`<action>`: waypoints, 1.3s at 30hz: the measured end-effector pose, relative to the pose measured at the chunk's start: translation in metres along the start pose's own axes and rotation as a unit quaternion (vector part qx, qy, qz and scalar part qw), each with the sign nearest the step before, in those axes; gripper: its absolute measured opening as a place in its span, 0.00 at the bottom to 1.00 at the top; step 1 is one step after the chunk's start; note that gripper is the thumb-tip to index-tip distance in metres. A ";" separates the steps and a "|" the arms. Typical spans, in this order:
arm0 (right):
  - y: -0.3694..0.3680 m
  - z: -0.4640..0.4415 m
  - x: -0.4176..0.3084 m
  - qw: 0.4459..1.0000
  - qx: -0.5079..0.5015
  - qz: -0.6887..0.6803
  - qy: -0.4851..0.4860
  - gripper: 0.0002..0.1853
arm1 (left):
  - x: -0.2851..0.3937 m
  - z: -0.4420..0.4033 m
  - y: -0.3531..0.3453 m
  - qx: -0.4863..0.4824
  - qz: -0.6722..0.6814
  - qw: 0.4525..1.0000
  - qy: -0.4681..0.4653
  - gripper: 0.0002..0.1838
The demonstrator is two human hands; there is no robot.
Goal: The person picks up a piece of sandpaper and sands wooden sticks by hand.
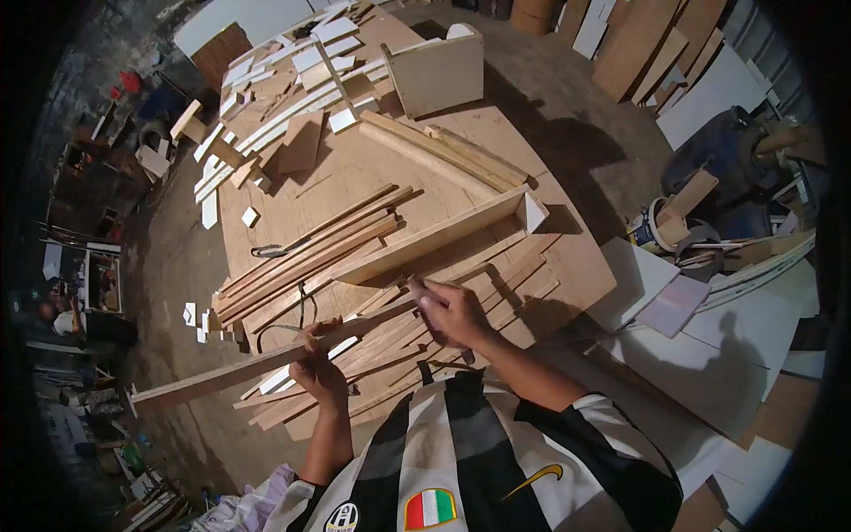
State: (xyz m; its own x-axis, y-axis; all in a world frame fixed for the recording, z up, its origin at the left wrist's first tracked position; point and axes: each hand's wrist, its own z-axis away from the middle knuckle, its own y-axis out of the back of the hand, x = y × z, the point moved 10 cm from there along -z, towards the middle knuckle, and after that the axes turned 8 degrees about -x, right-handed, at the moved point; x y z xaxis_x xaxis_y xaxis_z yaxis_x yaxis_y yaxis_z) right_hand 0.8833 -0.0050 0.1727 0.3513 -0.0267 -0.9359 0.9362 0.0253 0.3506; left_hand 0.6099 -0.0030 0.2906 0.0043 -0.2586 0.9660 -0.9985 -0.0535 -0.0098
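My left hand (319,368) is closed round a long wooden strip (222,377), which slants from the lower left up toward my right hand. My right hand (452,312) is closed at the strip's other end, and something small that I cannot make out shows between its fingers. Just beyond the hands lies a long board with a white end block (434,235). Loose thin strips (390,359) lie on the wooden table (567,266) under and around the hands. Farther left is a bundle of reddish strips (301,266) with a dark strap.
A box-like wooden piece (439,78) stands at the table's far side. White offcuts (332,31) lie at the far left. A white bucket (651,226) and white panels (709,346) are to the right. Another person (66,321) is at the far left.
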 end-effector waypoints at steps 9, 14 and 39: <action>0.000 0.007 -0.043 0.997 0.009 0.011 0.074 0.21 | -0.001 0.003 0.002 0.010 -0.018 1.000 -0.013 0.26; 0.002 0.001 0.006 0.999 0.029 -0.040 -0.001 0.20 | 0.008 0.003 -0.004 0.012 -0.014 1.000 -0.001 0.20; 0.007 0.020 -0.041 0.992 0.068 -0.017 0.104 0.24 | 0.013 0.006 -0.016 -0.027 -0.018 0.999 -0.017 0.21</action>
State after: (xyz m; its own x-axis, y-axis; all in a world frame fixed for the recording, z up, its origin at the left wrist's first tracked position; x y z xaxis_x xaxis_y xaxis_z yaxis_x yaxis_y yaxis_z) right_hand 0.8754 -0.0235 0.2139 0.3231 0.1824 -0.9286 0.9453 -0.1086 0.3076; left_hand 0.6264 -0.0108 0.3019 0.0412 -0.2897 0.9562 -0.9992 -0.0118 0.0394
